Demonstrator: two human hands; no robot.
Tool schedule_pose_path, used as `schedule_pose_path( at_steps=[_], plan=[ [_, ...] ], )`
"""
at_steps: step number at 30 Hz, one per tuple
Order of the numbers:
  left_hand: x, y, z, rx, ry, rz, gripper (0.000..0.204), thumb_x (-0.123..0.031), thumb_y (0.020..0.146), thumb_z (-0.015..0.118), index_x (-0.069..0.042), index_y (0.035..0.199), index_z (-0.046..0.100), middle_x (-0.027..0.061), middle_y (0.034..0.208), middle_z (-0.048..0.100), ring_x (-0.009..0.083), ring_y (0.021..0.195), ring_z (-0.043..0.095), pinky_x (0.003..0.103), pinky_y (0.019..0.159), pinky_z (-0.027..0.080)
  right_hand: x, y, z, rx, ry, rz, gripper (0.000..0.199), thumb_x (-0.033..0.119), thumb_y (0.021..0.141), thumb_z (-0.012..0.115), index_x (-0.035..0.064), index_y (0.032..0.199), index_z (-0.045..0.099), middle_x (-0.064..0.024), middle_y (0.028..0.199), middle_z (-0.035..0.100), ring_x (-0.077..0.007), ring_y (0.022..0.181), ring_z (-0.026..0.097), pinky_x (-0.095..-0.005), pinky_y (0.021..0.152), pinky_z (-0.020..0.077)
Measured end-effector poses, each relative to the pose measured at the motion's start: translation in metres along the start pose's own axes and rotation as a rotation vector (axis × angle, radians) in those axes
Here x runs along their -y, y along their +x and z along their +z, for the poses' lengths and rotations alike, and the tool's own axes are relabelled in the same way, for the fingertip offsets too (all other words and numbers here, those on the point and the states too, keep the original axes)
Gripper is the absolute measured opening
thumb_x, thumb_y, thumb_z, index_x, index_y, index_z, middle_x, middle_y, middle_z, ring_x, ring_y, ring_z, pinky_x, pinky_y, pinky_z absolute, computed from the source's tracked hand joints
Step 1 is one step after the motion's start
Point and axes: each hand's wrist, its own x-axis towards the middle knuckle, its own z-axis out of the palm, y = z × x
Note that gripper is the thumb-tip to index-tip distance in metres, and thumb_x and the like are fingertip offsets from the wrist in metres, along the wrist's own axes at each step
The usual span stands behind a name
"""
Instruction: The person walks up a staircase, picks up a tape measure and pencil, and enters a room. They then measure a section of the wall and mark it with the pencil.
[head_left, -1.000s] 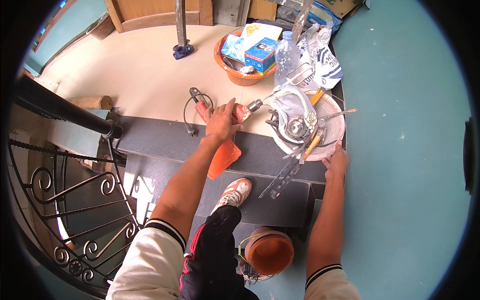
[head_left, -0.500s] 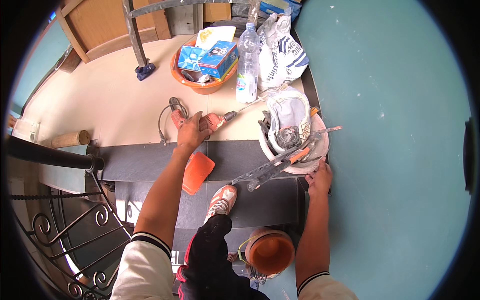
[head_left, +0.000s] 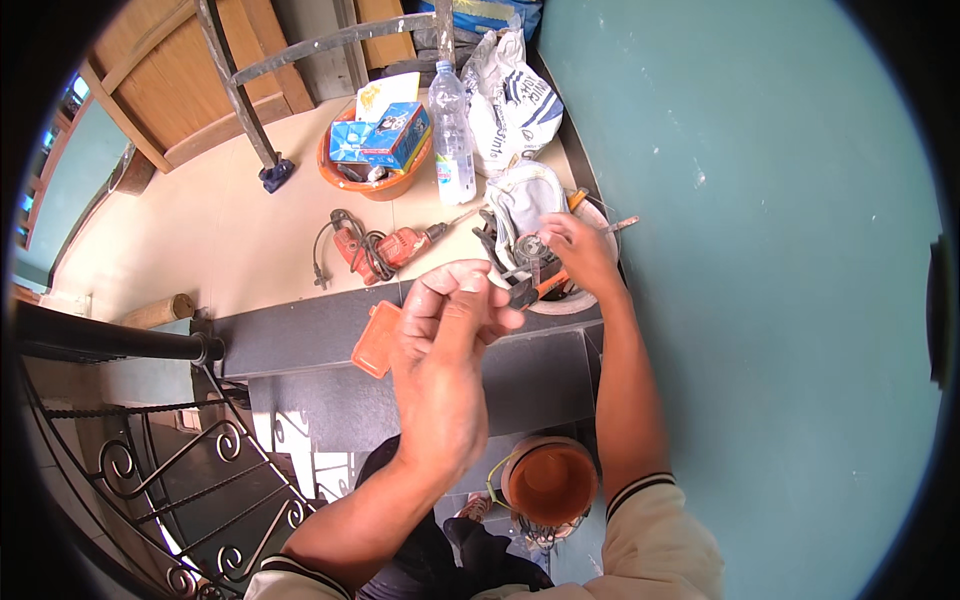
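My left hand [head_left: 445, 335] is raised in front of the dark step, thumb and fingers pressed together. What is in its pinch, if anything, I cannot make out. My right hand [head_left: 580, 250] is over the white bucket [head_left: 598, 215] by the wall, beside a grey-white cloth bag [head_left: 520, 200] and a round dark part [head_left: 530, 248]. Its fingertips are blurred. Long tools, one with an orange section [head_left: 550, 286], lie across the bucket, partly hidden by my hands. A red power drill [head_left: 400, 248] with its cord coiled rests on the tiled landing left of the bucket.
An orange basin [head_left: 385, 187] with blue boxes [head_left: 395, 138], a plastic bottle [head_left: 452, 140] and a white sack [head_left: 510, 105] stand farther back. An orange plastic lid or tray [head_left: 375, 340] lies on the step edge. Below is an orange-brown bucket [head_left: 550, 480]; left, an iron railing [head_left: 200, 470].
My left hand has left the drill and come up toward me, with its fingers closed. My right hand has moved from the bucket's near rim to above its contents. The view has shifted.
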Motion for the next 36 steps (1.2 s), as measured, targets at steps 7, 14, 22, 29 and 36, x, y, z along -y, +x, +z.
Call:
schedule_pose_path(
  at_steps=[7, 14, 22, 29, 36],
  plan=[
    [0.097, -0.028, -0.001, -0.090, 0.078, -0.005, 0.014, -0.016, 0.105, 0.059, -0.008, 0.117, 0.062, 0.0011, 0.094, 0.061, 0.0110, 0.083, 0.058, 0.027, 0.078, 0.050, 0.021, 0.048, 0.035, 0.462, -1.041, 0.157, 0.044, 0.022, 0.089, 0.075, 0.0031, 0.128, 0.067, -0.0180, 0.132, 0.068, -0.0361, 0.134, 0.056, -0.0477, 0.109, 0.0479],
    [0.129, -0.048, -0.003, -0.167, 0.006, -0.541, 0.022, -0.027, 0.105, 0.057, -0.011, 0.119, 0.063, -0.0014, 0.098, 0.061, 0.0100, 0.088, 0.059, 0.028, 0.081, 0.047, 0.017, 0.048, 0.017, 0.360, -0.787, 0.047, 0.065, 0.025, 0.074, 0.087, 0.0020, 0.131, 0.066, -0.0196, 0.130, 0.068, -0.0348, 0.125, 0.060, -0.0433, 0.110, 0.0466],
    [0.126, -0.036, 0.009, -0.168, -0.024, -0.652, 0.063, -0.060, 0.102, 0.057, -0.010, 0.139, 0.047, 0.0065, 0.122, 0.055, 0.0164, 0.115, 0.057, 0.037, 0.096, 0.047, 0.041, -0.063, -0.061, -0.246, 0.738, -0.025, 0.061, 0.047, 0.092, 0.073, -0.0033, 0.125, 0.066, -0.0054, 0.117, 0.069, -0.0159, 0.109, 0.065, -0.0332, 0.096, 0.0502],
    [0.124, -0.046, 0.012, 0.043, -0.239, -0.788, 0.055, -0.049, 0.102, 0.062, -0.007, 0.134, 0.049, 0.0117, 0.131, 0.056, 0.0237, 0.118, 0.060, 0.043, 0.097, 0.051, 0.045, -0.195, -0.072, -0.081, 0.541, 0.007, 0.065, 0.053, 0.100, 0.063, -0.0037, 0.131, 0.063, -0.0059, 0.111, 0.069, -0.0140, 0.093, 0.063, -0.0288, 0.085, 0.0496],
    [0.122, -0.070, 0.025, 0.508, -0.587, -1.037, 0.030, -0.026, 0.103, 0.062, -0.006, 0.124, 0.053, 0.0161, 0.130, 0.056, 0.0291, 0.113, 0.065, 0.047, 0.091, 0.059, -0.030, -0.136, -0.039, -0.412, 0.186, 0.151, 0.036, 0.024, 0.103, 0.067, 0.0000, 0.129, 0.065, -0.0061, 0.103, 0.070, -0.0114, 0.091, 0.062, -0.0268, 0.081, 0.0493]
  ],
)
